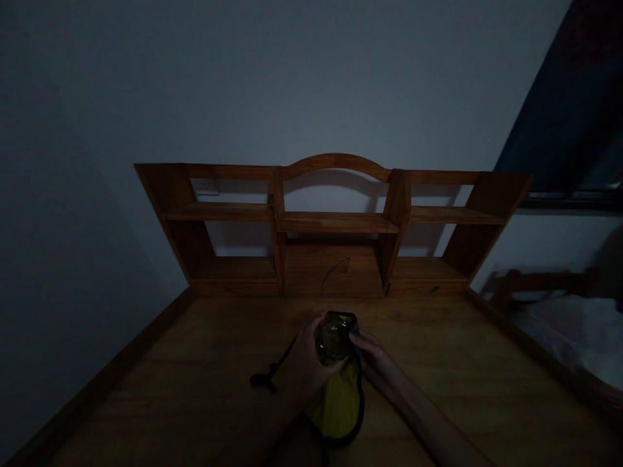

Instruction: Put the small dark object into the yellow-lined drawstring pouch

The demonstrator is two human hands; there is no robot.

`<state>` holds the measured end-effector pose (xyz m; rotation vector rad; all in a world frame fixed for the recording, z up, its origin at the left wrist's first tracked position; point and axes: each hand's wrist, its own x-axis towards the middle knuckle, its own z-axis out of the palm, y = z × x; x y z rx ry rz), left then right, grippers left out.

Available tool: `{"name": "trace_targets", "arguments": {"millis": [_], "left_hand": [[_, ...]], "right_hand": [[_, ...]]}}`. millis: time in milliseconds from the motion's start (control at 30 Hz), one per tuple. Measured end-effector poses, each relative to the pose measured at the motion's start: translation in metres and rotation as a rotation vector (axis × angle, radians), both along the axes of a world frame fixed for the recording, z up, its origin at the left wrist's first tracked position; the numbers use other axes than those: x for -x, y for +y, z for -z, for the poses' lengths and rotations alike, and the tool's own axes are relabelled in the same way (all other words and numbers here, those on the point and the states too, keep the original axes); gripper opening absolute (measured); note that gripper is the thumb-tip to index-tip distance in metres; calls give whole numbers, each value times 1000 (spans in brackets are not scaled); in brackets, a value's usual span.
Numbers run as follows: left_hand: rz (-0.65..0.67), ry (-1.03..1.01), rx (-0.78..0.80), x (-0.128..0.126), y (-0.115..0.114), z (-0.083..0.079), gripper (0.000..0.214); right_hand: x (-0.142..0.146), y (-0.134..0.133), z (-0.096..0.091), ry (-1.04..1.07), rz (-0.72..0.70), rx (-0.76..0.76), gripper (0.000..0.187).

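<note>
In dim light, my left hand (308,360) is wrapped round a clear, shiny, rounded glass (333,338); its exact kind is hard to make out. A yellow-green cloth piece with black edging (335,405) hangs under and behind the glass. Its black edge also curves round the glass's upper right side. My right hand (374,357) has its fingers closed on that black edge, close against the glass. A black strap end (263,380) sticks out to the left of my left hand. Part of the cloth is hidden behind my left hand and wrist.
Below my hands is a wooden desk top (209,376) with raised side edges. A wooden shelf unit (338,222) stands along its back, against a pale wall (272,84). On the right are a dark curtain (559,110) and a bed with pale bedding (574,331).
</note>
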<state>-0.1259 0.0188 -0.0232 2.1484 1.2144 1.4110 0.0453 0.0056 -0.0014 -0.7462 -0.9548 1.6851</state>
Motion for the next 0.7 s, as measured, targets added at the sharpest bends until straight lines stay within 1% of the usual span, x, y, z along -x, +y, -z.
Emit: {"name": "trace_targets", "arguments": {"millis": [133,267,400,533,700], "left_hand": [[18,7,-28,-1,2,5,82],[6,49,-51,-1,2,4,82],[-1,80,-73,0,3,4,82],[2,175,-73,4,7,5,82],[69,281,-120,6,4,1,83]], "right_hand": [[0,3,7,-19,47,-8,36],[1,6,13,-37,71,-42,36],[0,7,17,-67,122,-77,32],[-2,9,21,-82,150,-79,30],[-3,11,25,-100,163,-91,31]]}}
